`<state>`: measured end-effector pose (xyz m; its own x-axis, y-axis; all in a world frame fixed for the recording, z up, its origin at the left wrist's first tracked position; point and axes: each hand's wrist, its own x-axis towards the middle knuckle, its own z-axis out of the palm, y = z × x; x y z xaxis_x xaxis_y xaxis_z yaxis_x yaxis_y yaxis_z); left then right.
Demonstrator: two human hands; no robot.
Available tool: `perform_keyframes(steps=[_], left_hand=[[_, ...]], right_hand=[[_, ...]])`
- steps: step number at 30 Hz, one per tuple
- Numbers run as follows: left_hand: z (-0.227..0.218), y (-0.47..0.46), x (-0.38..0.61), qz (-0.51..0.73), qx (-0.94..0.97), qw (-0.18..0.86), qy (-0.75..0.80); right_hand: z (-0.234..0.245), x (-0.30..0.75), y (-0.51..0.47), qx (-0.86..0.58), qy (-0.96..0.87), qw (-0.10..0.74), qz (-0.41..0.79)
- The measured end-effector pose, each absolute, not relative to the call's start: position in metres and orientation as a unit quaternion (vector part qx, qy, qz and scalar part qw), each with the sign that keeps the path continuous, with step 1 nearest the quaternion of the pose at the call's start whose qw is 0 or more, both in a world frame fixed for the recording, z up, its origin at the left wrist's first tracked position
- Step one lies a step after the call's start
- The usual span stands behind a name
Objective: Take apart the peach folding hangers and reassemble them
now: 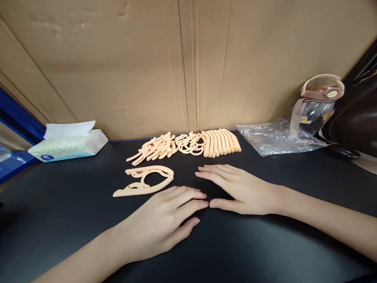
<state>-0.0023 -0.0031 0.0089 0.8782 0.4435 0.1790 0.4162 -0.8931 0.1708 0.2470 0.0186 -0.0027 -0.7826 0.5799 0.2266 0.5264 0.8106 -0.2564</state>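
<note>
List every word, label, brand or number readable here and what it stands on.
None can be read.
Tissue pack: blue oval label, too blurred to read.
Water bottle: yellow print, too small to read.
Cardboard wall, peach plastic pieces, plastic bag: no lettering shows.

A creased cardboard wall [188, 59] (seam near the middle) backs a matte black table [265, 251]; a blue frame [17, 118] runs at far left.
</note>
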Motion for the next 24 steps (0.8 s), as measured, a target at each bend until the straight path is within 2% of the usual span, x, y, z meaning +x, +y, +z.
perform_keyframes(steps=[3, 7, 9, 14, 15, 24], left_hand=[[0.007, -0.002, -0.002, 0.117, 0.962, 0.086, 0.233], [0.003, 0.0, 0.001, 0.155, 0.951, 0.121, 0.24], [0.002, 0.0, 0.003, 0.167, 0.946, 0.128, 0.246], [0.002, 0.004, 0.013, 0.175, 0.941, 0.128, 0.26], [0.002, 0.005, 0.014, 0.176, 0.94, 0.128, 0.262], [-0.002, 0.01, 0.016, 0.177, 0.944, 0.114, 0.255]], right_hand=[[0.011, 0.254, 0.027, -0.332, -0.912, 0.208, 0.121], [0.04, 0.278, 0.059, -0.471, -0.812, 0.334, 0.089], [0.05, 0.292, 0.082, -0.532, -0.787, 0.303, 0.082], [0.046, 0.311, 0.133, -0.635, -0.765, 0.094, 0.046], [0.042, 0.311, 0.139, -0.646, -0.759, 0.077, 0.035], [0.018, 0.316, 0.158, -0.689, -0.723, 0.052, 0.013]])
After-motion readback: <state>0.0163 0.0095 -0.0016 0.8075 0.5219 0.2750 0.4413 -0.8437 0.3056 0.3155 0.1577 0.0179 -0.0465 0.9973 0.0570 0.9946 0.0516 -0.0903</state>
